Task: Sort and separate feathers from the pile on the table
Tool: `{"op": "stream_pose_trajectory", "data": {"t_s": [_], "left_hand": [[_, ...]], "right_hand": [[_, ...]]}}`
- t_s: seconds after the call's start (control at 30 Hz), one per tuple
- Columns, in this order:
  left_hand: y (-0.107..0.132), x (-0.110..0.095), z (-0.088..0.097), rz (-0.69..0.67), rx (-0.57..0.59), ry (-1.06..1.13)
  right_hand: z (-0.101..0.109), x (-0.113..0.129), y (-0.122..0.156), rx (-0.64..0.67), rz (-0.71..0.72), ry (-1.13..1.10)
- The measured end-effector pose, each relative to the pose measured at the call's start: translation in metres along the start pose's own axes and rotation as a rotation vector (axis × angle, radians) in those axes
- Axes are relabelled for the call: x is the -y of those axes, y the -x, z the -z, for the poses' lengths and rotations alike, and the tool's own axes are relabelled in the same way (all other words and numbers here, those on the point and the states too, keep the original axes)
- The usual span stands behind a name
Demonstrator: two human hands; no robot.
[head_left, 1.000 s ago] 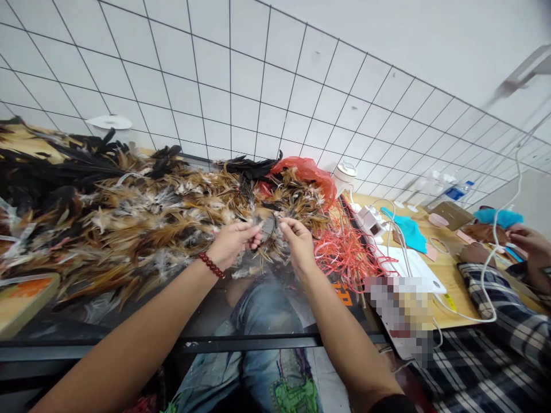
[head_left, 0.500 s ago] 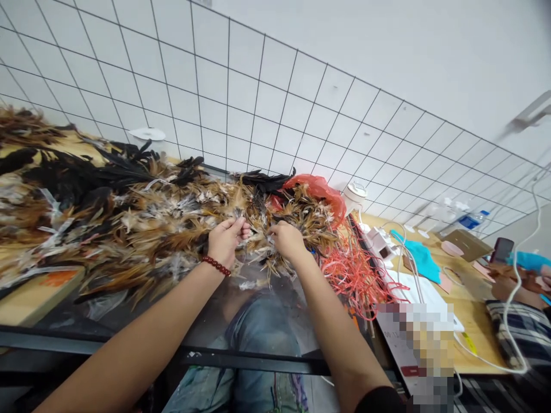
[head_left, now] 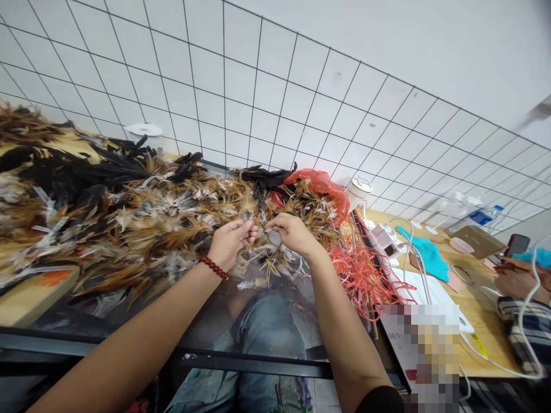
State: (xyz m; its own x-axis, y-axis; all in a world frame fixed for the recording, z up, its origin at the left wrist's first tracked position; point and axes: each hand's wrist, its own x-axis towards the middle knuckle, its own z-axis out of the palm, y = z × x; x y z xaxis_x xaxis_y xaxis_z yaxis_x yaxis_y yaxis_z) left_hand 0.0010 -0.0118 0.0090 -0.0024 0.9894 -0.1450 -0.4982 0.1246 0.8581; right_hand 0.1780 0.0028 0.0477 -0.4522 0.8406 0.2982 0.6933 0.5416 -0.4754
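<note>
My left hand [head_left: 232,244], with a red bead bracelet [head_left: 214,267] at the wrist, pinches the base of a small brown feather [head_left: 247,205] that points upward. Just to its right, my right hand [head_left: 295,234] has its thumb and forefinger closed. Whatever lies between those fingertips is too small to make out. A thick pile of brown and cream feathers [head_left: 172,215] spreads around and beyond both hands, and more speckled feathers [head_left: 275,264] lie under the right one. Long black feathers [head_left: 90,169] rest at the back left.
Behind the table stands a black wire grid [head_left: 258,109]. A red plastic bag [head_left: 322,186] and tangled red strings [head_left: 357,275] lie right of the feathers. Beyond are a white lidded cup [head_left: 360,192], cables and turquoise cloth [head_left: 430,255]. Another person's plaid sleeve [head_left: 516,327] shows at the far right.
My right hand's fingertips have come closer to my left hand, its forefinger reaching further left. The left hand keeps its pinch on the feather. The view has shifted slightly.
</note>
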Motion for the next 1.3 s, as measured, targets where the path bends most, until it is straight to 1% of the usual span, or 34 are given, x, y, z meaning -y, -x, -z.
{"op": "stream_pose_trajectory", "data": {"t_s": [0.1, 0.2, 0.37, 0.5, 0.57, 0.63, 0.67, 0.7, 0.77, 0.83, 0.97, 1.03, 1.13, 1.2, 1.3], "left_hand": [[0.002, 0.001, -0.001, 0.022, -0.01, -0.056], [0.002, 0.003, -0.002, 0.047, 0.032, -0.111], [0.0, 0.007, -0.001, 0.036, 0.082, -0.256], [-0.002, 0.005, 0.0, 0.036, 0.154, -0.396], [-0.002, 0.002, 0.001, 0.04, 0.161, -0.425], [-0.003, -0.001, 0.002, 0.025, 0.116, -0.375], [-0.004, -0.003, 0.003, 0.01, 0.072, -0.327], [-0.005, -0.004, 0.004, -0.01, 0.02, -0.273], [-0.008, -0.006, 0.006, -0.041, -0.067, -0.174], [-0.01, -0.008, 0.007, -0.06, -0.116, -0.088], [-0.012, -0.01, 0.007, -0.084, -0.138, 0.024], [-0.012, -0.011, 0.007, -0.093, -0.14, 0.041], [-0.012, -0.011, 0.007, -0.111, -0.149, 0.069], [-0.012, -0.01, 0.007, -0.114, -0.151, 0.076], [-0.011, -0.01, 0.008, -0.116, -0.142, 0.041]], "right_hand": [[-0.003, 0.007, -0.001, 0.024, -0.02, 0.014], [-0.008, 0.015, -0.003, -0.003, -0.067, 0.115], [-0.011, 0.025, -0.004, -0.006, -0.026, 0.28], [-0.01, 0.027, -0.005, 0.021, 0.003, 0.287], [-0.009, 0.025, -0.006, 0.011, 0.012, 0.259], [-0.009, 0.023, -0.007, -0.027, -0.015, 0.253], [-0.009, 0.021, -0.007, -0.034, -0.039, 0.268], [-0.01, 0.018, -0.007, -0.019, -0.063, 0.292], [-0.012, 0.011, -0.007, 0.057, -0.109, 0.347], [-0.017, 0.003, -0.007, 0.118, -0.149, 0.388], [-0.031, -0.006, -0.006, 0.076, -0.235, 0.389], [-0.039, -0.005, -0.007, 0.061, -0.211, 0.341], [-0.047, -0.002, -0.008, 0.073, -0.129, 0.332], [-0.045, -0.003, -0.01, 0.047, -0.107, 0.323], [-0.031, -0.006, -0.01, -0.025, -0.093, 0.205]]}}
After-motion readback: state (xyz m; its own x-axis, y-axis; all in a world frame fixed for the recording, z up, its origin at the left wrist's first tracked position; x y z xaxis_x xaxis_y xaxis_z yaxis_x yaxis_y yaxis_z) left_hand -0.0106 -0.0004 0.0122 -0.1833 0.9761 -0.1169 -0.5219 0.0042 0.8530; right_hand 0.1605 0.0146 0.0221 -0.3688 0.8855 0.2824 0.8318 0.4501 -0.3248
